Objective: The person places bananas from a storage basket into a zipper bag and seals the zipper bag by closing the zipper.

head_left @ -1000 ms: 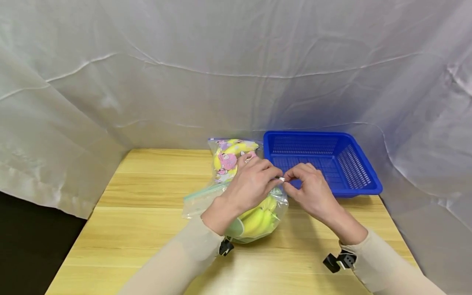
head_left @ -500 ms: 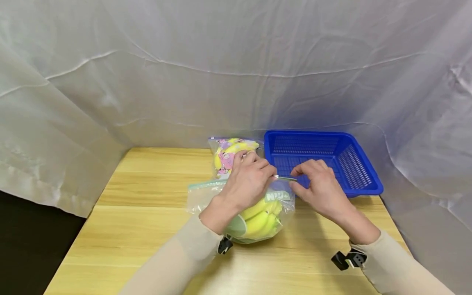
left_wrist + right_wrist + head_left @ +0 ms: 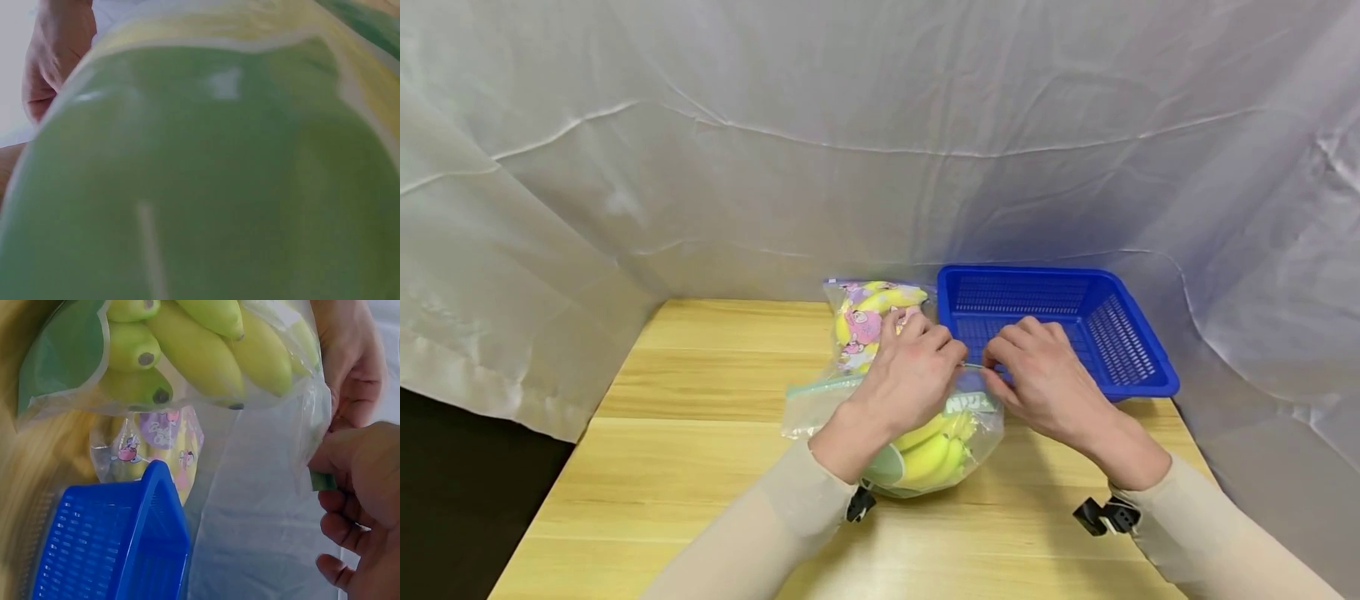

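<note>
A clear zip bag (image 3: 887, 471) with a green printed panel stands on the table under my hands. Yellow-green bananas (image 3: 936, 458) show through its plastic. My left hand (image 3: 910, 375) grips the bag's upper edge, its knuckles hiding part of the seal. Close on its right, my right hand (image 3: 1041, 379) pinches the end of that seal between thumb and forefinger. The right wrist view shows the green end of the seal (image 3: 323, 481) at the right thumb and the banana tips (image 3: 197, 353) inside. In the left wrist view, the green panel (image 3: 200, 156) fills most of the frame.
Behind my left hand lies a second zip bag (image 3: 859, 321) with pink cartoon prints and yellow fruit in it. A blue plastic basket (image 3: 1138, 333) sits at the back right, close to my right hand. Grey cloth (image 3: 820, 200) hangs behind the wooden table (image 3: 700, 433).
My right hand moved right along the seal, then came back a little left toward my left hand. The bag shifted slightly right. My left hand has hardly moved.
</note>
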Demonstrator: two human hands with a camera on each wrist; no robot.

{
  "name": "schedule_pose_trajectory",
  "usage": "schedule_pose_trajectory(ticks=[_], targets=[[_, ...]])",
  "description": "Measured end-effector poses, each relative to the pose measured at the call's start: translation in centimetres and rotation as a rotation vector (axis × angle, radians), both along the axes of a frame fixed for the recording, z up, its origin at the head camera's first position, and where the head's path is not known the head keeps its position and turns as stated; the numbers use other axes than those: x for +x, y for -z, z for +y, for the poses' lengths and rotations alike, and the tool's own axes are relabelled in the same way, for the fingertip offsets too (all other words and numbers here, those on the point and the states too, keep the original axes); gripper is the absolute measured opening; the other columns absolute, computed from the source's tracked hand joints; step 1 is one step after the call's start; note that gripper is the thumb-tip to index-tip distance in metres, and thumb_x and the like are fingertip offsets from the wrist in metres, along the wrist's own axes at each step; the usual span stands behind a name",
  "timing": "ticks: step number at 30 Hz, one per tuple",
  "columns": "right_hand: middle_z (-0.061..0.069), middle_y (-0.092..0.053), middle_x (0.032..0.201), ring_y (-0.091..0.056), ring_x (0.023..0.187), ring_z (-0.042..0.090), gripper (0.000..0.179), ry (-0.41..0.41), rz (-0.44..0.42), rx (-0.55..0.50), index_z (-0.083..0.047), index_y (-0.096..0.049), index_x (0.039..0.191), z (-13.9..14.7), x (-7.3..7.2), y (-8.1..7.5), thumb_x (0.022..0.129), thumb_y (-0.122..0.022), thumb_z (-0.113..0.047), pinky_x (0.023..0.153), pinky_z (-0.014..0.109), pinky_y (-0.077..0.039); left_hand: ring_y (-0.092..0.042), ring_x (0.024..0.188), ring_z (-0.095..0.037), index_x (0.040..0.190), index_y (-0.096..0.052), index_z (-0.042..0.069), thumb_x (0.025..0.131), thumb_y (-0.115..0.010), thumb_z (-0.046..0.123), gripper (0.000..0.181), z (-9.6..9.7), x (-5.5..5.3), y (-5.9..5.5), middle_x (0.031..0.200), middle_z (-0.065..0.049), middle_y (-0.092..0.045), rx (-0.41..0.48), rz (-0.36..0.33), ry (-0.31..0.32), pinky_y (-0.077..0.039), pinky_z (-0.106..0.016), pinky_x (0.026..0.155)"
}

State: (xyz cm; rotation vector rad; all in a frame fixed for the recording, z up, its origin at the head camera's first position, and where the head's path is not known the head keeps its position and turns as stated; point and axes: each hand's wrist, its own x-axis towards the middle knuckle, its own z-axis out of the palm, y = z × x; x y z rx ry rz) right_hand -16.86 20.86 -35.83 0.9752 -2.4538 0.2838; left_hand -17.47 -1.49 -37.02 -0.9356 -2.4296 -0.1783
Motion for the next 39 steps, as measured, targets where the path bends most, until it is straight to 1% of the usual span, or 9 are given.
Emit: schedule_pose_trajectory(ticks=[5, 9, 13, 19, 25, 28, 31, 34, 39], targets=[[0.0, -0.062, 0.081, -0.053, 0.083, 0.025, 0.016, 0.051, -0.025, 0.005, -0.016, -0.064, 0.081, 0.7, 0.1, -0.3, 0.085, -0.079, -0.013, 0.078, 0.047, -0.04, -0.055, 0.108, -0.021, 0.097, -0.073, 0.023, 0.102, -0.066, 0.03, 0.012, -0.3, 0.2, -0.6, 0.102, 0.006, -0.072, -0.04, -0.084, -0.082, -0.037, -0.057, 0.109], [0.001, -0.063, 0.086, -0.054, 0.087, 0.025, 0.013, 0.055, -0.065, -0.004, -0.015, -0.065, 0.086, 0.8, 0.2, -0.2, 0.087, -0.079, -0.014, 0.079, 0.047, -0.04, -0.056, 0.108, -0.02, 0.096, -0.073, 0.023, 0.102, -0.066, 0.03, 0.011, -0.6, 0.3, -1.0, 0.103, 0.006, -0.072, -0.045, -0.122, -0.095, -0.037, -0.056, 0.107], [0.003, -0.064, 0.09, -0.054, 0.087, 0.026, 0.012, 0.021, -0.048, -0.017, -0.012, -0.067, 0.09, 0.3, 0.2, 0.0, 0.091, -0.077, -0.017, 0.078, 0.045, -0.038, -0.056, 0.104, -0.02, 0.096, -0.074, 0.023, 0.102, -0.067, 0.029, 0.011, -0.6, 0.6, -1.1, 0.102, 0.006, -0.072, -0.017, -0.113, -0.098, -0.038, -0.055, 0.103], [0.002, -0.059, 0.083, -0.05, 0.08, 0.024, 0.013, 0.002, 0.015, -0.01, -0.012, -0.065, 0.089, -0.4, 0.3, 0.0, 0.093, -0.076, -0.017, 0.073, 0.042, -0.036, -0.056, 0.101, -0.02, 0.097, -0.074, 0.022, 0.102, -0.069, 0.029, 0.01, -0.7, 0.9, -1.2, 0.099, 0.005, -0.072, 0.05, -0.095, -0.08, -0.038, -0.053, 0.102], [-0.003, -0.056, 0.078, -0.046, 0.077, 0.019, 0.017, 0.0, -0.029, -0.031, -0.014, -0.062, 0.087, -0.5, 0.3, -0.6, 0.093, -0.078, -0.017, 0.073, 0.039, -0.033, -0.055, 0.103, -0.022, 0.101, -0.075, 0.019, 0.103, -0.069, 0.03, 0.013, -1.4, 0.9, -1.3, 0.102, 0.003, -0.072, 0.047, -0.116, -0.056, -0.037, -0.053, 0.105], [-0.003, -0.058, 0.078, -0.048, 0.077, 0.02, 0.017, 0.035, -0.049, -0.031, -0.015, -0.063, 0.085, -0.3, 0.2, -0.8, 0.092, -0.078, -0.016, 0.074, 0.04, -0.034, -0.055, 0.106, -0.023, 0.102, -0.074, 0.018, 0.102, -0.069, 0.029, 0.012, -2.0, 0.9, -1.4, 0.103, 0.003, -0.072, 0.039, -0.138, -0.093, -0.037, -0.053, 0.104], [-0.003, -0.059, 0.078, -0.048, 0.077, 0.02, 0.017, 0.065, -0.068, -0.034, -0.015, -0.063, 0.084, 0.2, 0.2, -1.0, 0.092, -0.078, -0.013, 0.075, 0.041, -0.034, -0.056, 0.107, -0.023, 0.103, -0.074, 0.017, 0.101, -0.07, 0.026, 0.01, -2.7, 0.9, -1.5, 0.103, 0.002, -0.071, 0.041, -0.14, -0.132, -0.037, -0.055, 0.105], [-0.003, -0.06, 0.08, -0.047, 0.079, 0.019, 0.016, 0.058, -0.084, -0.039, -0.015, -0.064, 0.087, 0.4, 0.3, -1.1, 0.092, -0.079, -0.016, 0.076, 0.04, -0.033, -0.056, 0.105, -0.024, 0.1, -0.072, 0.015, 0.101, -0.069, 0.022, 0.008, -3.1, 0.9, -1.4, 0.101, 0.001, -0.07, 0.047, -0.114, -0.131, -0.036, -0.058, 0.108], [-0.003, -0.062, 0.084, -0.049, 0.081, 0.018, 0.018, 0.02, -0.091, -0.071, -0.014, -0.066, 0.092, 0.0, 0.4, -1.1, 0.09, -0.082, -0.02, 0.077, 0.039, -0.034, -0.058, 0.105, -0.024, 0.1, -0.073, 0.016, 0.1, -0.071, 0.022, 0.007, -3.3, 0.8, -1.2, 0.103, 0.001, -0.071, 0.073, -0.071, -0.106, -0.038, -0.057, 0.105]])
